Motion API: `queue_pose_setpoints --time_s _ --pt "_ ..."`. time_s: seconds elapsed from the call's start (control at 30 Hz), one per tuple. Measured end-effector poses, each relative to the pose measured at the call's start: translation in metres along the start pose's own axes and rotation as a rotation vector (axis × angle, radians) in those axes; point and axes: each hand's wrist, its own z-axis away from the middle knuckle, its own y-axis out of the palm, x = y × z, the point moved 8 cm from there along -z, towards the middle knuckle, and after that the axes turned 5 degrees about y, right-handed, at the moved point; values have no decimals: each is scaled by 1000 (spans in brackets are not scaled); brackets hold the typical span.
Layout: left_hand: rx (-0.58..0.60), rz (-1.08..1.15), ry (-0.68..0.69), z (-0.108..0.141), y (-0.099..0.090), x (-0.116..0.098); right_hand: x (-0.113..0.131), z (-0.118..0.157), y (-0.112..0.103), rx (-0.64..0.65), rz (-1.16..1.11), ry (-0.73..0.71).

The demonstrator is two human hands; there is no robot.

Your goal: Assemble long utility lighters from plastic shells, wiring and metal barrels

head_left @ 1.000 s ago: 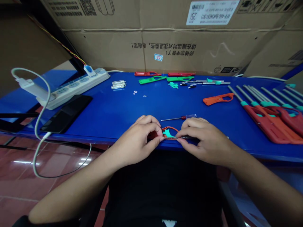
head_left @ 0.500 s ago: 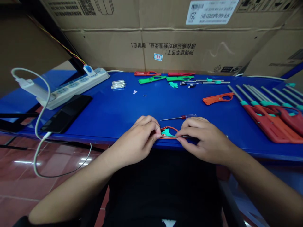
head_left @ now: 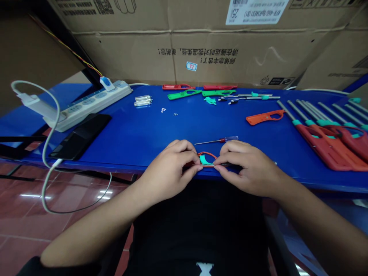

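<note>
An orange lighter shell lies at the table's front edge, with a teal trigger inside its loop. My left hand pinches the shell's left part near the trigger, the fingertips closed over it. At the other end, my right hand has thumb and fingers closed on the shell's right part. What lies beneath the fingers is mostly hidden. Just beyond the hands rests a screwdriver with a red and clear handle.
Assembled long lighters lie at the right, beside a loose orange shell half. Farther back are green shells, teal triggers and clear tubes. A phone and a power strip occupy the left. A cardboard box stands behind.
My left hand has shifted slightly right along the shell, covering part of the teal trigger. My right hand stays in nearly the same place. The view has tilted a little.
</note>
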Motion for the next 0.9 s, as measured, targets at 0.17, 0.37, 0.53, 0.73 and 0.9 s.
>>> queue_pose_setpoints --time_s 0.17,0.37,0.53,0.73,0.9 --pt "-51 119 22 -1 -5 -1 1 -1 0 28 -12 8" --pt "-47 47 -31 0 1 1 -2 -1 0 47 -21 8" --pt "-40 3 -63 -3 3 5 -3 -2 1 49 -20 0" --pt "-36 52 -80 -5 3 9 -2 1 1 16 12 3" --pt "-23 47 -69 -6 4 8 6 6 1 -25 92 -31"
